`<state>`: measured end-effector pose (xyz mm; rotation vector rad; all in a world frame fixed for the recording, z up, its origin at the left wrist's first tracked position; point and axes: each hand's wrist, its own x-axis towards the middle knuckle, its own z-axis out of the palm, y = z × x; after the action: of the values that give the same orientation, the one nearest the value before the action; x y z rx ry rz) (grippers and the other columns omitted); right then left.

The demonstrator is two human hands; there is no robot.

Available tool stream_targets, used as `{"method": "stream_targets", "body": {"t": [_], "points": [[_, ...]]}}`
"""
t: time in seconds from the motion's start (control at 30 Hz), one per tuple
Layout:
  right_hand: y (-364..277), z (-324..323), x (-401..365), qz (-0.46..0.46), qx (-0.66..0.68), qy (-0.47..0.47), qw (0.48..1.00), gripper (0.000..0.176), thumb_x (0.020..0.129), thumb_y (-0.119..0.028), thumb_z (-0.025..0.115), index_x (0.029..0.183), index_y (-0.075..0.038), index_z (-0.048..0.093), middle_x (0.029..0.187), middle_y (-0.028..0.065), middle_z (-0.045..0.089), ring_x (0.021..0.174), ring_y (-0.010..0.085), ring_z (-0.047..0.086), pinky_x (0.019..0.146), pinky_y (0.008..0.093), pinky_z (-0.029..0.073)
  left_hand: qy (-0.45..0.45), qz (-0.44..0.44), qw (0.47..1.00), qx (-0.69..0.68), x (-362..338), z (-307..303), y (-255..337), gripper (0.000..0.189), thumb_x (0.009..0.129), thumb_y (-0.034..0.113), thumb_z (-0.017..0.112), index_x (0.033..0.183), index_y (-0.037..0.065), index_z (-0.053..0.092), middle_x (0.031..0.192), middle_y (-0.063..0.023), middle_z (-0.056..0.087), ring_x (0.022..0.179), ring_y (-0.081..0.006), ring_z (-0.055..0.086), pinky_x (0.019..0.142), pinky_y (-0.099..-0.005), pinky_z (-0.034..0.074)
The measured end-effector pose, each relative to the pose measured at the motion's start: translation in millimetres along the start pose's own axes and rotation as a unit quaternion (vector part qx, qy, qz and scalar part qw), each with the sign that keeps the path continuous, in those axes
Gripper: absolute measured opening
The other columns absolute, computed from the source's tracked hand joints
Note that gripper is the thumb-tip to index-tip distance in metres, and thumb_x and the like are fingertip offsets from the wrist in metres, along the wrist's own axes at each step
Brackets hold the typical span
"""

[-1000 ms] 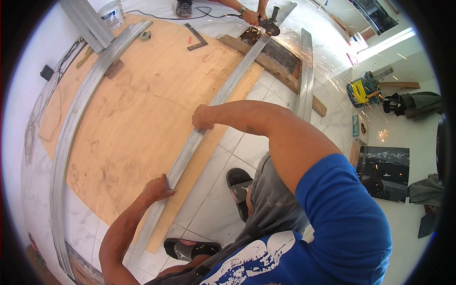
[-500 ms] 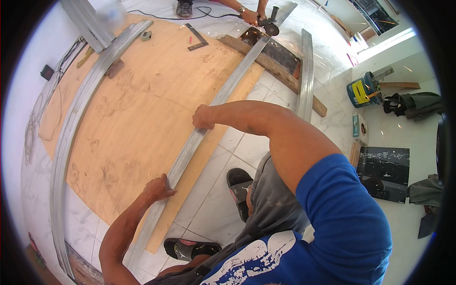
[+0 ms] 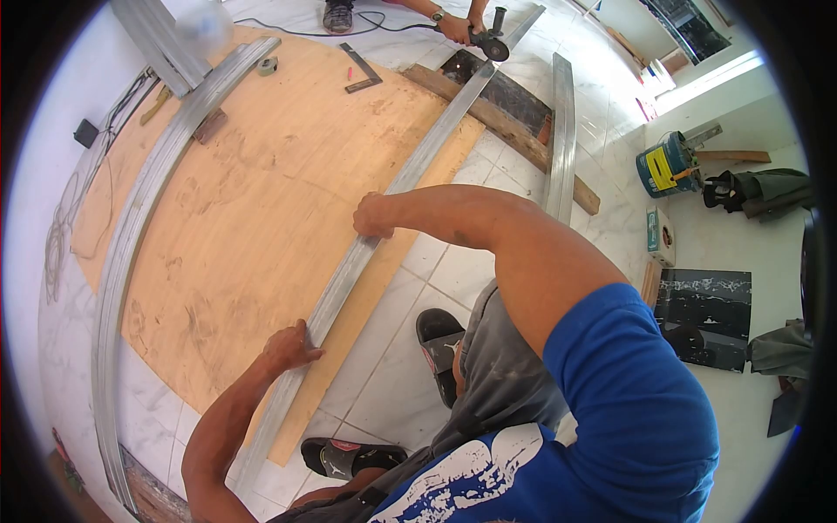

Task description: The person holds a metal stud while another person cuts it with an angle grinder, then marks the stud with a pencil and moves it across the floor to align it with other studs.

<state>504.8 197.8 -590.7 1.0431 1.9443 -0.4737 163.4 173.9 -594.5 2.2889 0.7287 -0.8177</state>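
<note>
Head view: the right hand (image 3: 373,216) is balled tight, the grip closed over the near edge of the long metal channel (image 3: 418,161) about midway along it. The left hand (image 3: 292,347) sits lower on the same piece, thumb up and fingers curled down over it – pressing as much as pinching, as far as this angle shows. Both hands touch the channel and are set well apart.

The channel looks thin-walled and light for its length. It is probably stiff across its width but springy along the run, so it would likely whip or chatter if held at one spot only. Its bare metal face looks smooth and slippery, and the flange edges may be sharp, so the folded flanges are the place to hold.

It lies diagonally along the edge of the plywood sheet (image 3: 261,200) on the tiled floor (image 3: 392,383). Its far end rests over a wooden beam (image 3: 514,131), where a co-worker's hand (image 3: 455,28) holds an angle grinder (image 3: 490,44) close to it. A second channel (image 3: 560,131) lies just beside it, and a curved track (image 3: 131,235) runs along the sheet's other side.
</note>
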Motion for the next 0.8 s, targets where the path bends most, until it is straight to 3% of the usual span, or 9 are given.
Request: {"method": "stream_targets", "body": {"t": [0.33, 0.43, 0.53, 0.63, 0.8], "points": [[2, 0, 3, -0.009, -0.002, -0.004, 1.0, 0.04, 0.07, -0.028, 0.083, 0.106, -0.012, 0.073, 0.109, 0.0091, 0.07, 0.103, 0.03, 0.067, 0.084, 0.0466, 0.053, 0.004, 0.003, 1.0, 0.008, 3, 4, -3, 0.07, 0.075, 0.049, 0.073, 0.111, -0.007, 0.05, 0.092, -0.0267, 0.067, 0.09, -0.0426, 0.066, 0.078, -0.0495, 0.052], [0, 4, 3, 0.01, -0.004, 0.025, 1.0, 0.034, 0.067, -0.025, 0.086, 0.099, -0.017, 0.076, 0.104, 0.0033, 0.073, 0.1, 0.0285, 0.068, 0.081, 0.0422, 0.055, 0.009, 0.003, 1.0, 0.011, 2, 3, -2, 0.07, 0.075, 0.05, 0.073, 0.11, -0.006, 0.051, 0.092, -0.0264, 0.067, 0.09, -0.0423, 0.066, 0.078, -0.0495, 0.052], [0, 1, 3, 0.008, -0.007, 0.01, 1.0, 0.035, 0.066, -0.026, 0.086, 0.099, -0.017, 0.076, 0.104, 0.0032, 0.073, 0.1, 0.0282, 0.067, 0.081, 0.0421, 0.055, 0.005, 0.0, 1.0, 0.006, -1, 0, 0, 0.069, 0.075, 0.05, 0.073, 0.109, -0.005, 0.051, 0.092, -0.0261, 0.067, 0.09, -0.0423, 0.066, 0.077, -0.0493, 0.052], [2, -4, -2, -0.009, -0.003, -0.011, 1.0, 0.041, 0.069, -0.03, 0.084, 0.105, -0.013, 0.074, 0.108, 0.0075, 0.071, 0.104, 0.0302, 0.067, 0.086, 0.0453, 0.053, 0.009, 0.0, 1.0, 0.006, -2, -2, 0, 0.069, 0.074, 0.052, 0.074, 0.108, -0.004, 0.052, 0.091, -0.0251, 0.067, 0.089, -0.0413, 0.066, 0.077, -0.0492, 0.052], [-1, -4, -14, -0.028, -0.042, -0.004, 0.999, 0.04, 0.07, -0.033, 0.083, 0.105, -0.014, 0.074, 0.107, 0.0051, 0.071, 0.102, 0.0278, 0.067, 0.085, 0.0421, 0.054, 0.023, 0.005, 1.0, 0.016, -12, -5, 12, 0.059, 0.076, 0.05, 0.073, 0.104, 0.001, 0.056, 0.085, -0.02, 0.068, 0.085, -0.0385, 0.067, 0.074, -0.0483, 0.052]]}}
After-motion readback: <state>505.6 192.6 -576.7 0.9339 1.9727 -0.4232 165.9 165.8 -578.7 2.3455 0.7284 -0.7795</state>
